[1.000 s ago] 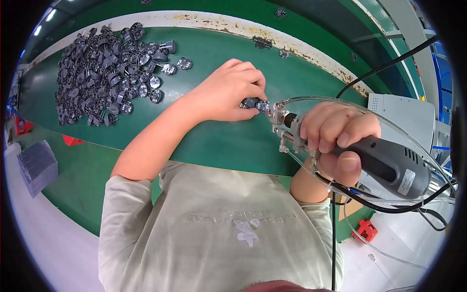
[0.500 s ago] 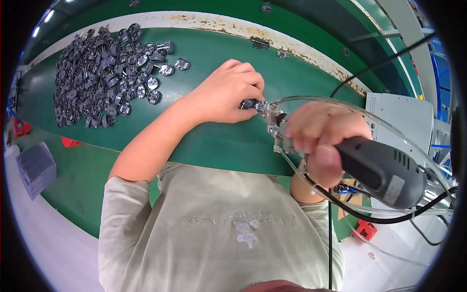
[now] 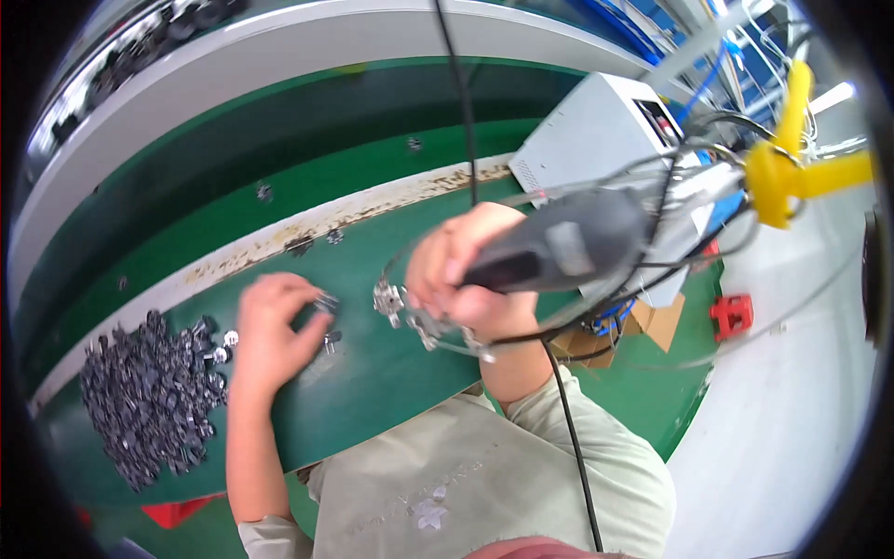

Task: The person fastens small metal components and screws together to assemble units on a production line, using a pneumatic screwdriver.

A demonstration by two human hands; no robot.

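My left hand [image 3: 275, 326], blurred, is over the green table with thumb and fingers curled toward each other. A small dark round part [image 3: 326, 303] shows at its fingertips. Another small part [image 3: 331, 342] with a metal pin lies on the table just below the thumb. To the left spreads a big heap of the same dark grey parts [image 3: 154, 401]. My right hand [image 3: 466, 261] is wrapped around a dark grey electric screwdriver [image 3: 568, 242]. Its silvery metal head [image 3: 387, 300] points left, apart from both small parts.
A grey-white machine box [image 3: 596, 140] stands at the back right. Black cables [image 3: 456, 93] and hoses trail from the screwdriver. A yellow knob [image 3: 773, 182] is at far right, with cardboard [image 3: 652, 321] and a red stool [image 3: 731, 317] below. A rusty white ledge [image 3: 345, 216] borders the table [image 3: 391, 382].
My view has turned right. The screwdriver head, earlier against the part in my left hand, has come away from it. A wide gap now separates my hands.
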